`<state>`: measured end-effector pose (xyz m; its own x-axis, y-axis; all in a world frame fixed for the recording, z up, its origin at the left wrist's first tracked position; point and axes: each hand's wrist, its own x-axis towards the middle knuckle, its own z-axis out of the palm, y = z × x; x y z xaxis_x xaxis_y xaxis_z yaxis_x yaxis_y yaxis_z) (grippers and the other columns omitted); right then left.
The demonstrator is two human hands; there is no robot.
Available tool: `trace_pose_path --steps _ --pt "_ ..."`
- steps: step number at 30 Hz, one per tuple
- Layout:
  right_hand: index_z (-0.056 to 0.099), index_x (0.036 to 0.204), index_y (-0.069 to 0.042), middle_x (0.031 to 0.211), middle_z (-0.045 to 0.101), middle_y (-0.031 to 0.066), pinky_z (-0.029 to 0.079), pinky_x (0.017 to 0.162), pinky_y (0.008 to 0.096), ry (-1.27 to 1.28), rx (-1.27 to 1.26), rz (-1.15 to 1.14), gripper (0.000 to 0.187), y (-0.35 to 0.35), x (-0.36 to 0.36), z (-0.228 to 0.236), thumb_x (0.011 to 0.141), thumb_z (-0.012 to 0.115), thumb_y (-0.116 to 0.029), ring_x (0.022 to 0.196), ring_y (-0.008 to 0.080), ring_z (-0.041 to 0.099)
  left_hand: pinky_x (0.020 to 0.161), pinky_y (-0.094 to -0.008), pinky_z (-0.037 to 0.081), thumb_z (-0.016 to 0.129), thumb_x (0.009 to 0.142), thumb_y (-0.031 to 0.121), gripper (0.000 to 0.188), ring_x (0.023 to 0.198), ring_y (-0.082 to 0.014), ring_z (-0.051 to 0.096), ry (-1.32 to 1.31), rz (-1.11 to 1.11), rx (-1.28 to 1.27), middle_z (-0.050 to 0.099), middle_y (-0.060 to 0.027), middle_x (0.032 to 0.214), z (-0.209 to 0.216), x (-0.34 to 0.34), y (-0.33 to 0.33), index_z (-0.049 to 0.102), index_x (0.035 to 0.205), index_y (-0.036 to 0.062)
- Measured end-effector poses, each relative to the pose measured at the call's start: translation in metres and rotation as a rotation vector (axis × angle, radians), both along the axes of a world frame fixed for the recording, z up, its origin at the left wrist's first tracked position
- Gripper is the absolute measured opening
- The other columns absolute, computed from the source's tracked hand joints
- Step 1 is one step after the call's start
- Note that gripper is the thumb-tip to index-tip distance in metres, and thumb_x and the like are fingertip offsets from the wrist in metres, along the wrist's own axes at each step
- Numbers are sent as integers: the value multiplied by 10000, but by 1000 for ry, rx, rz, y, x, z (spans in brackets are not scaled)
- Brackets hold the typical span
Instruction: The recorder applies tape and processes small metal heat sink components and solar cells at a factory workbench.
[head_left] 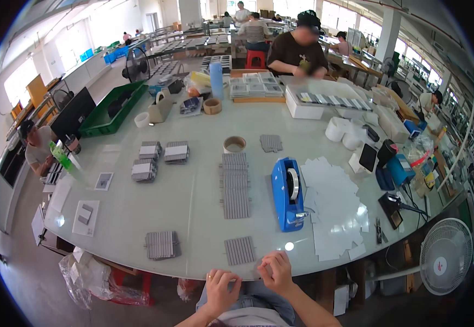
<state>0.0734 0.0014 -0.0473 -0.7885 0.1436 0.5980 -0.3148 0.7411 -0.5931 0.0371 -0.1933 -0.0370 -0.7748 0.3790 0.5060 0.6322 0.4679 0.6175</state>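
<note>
My left hand (223, 289) is at the table's front edge, fingers curled toward the thumb. Beside it, my right hand (276, 272) is closed in a pinch. Whatever either hand may hold is too small or hidden to make out. Just beyond them, a grey striped flat panel (240, 250) lies on the table. Farther off, overlapping striped panels (235, 188) form a long column. A blue tape dispenser (287, 196) with a clear roll stands to its right. Left of my hands lies a stack of striped panels (161, 245).
Loose white sheets (332, 207) spread right of the dispenser. A brown tape roll (235, 144) and small panel stacks (148, 158) lie farther back. A green crate (114, 109) is back left, a white fan (445, 256) at right. A co-worker (300, 52) sits across the table.
</note>
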Motion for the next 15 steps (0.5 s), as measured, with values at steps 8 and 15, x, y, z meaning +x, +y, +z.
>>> trace_pose_path --steps 8,15 --pt "560 824 -71 888 609 93 465 790 410 31 -10 -35 166 1 -1 -3 770 716 -89 883 312 581 742 -404 423 753 706 24 197 808 -296 540 -29 -30 3 585 -75 799 1 0 5 580 777 84" --pt "569 825 -87 910 607 76 452 804 406 48 -56 -13 149 1 -3 -3 783 712 -96 919 290 586 768 -410 401 745 721 47 190 818 -289 530 64 58 -56 570 -69 808 -2 -8 4 574 782 100"
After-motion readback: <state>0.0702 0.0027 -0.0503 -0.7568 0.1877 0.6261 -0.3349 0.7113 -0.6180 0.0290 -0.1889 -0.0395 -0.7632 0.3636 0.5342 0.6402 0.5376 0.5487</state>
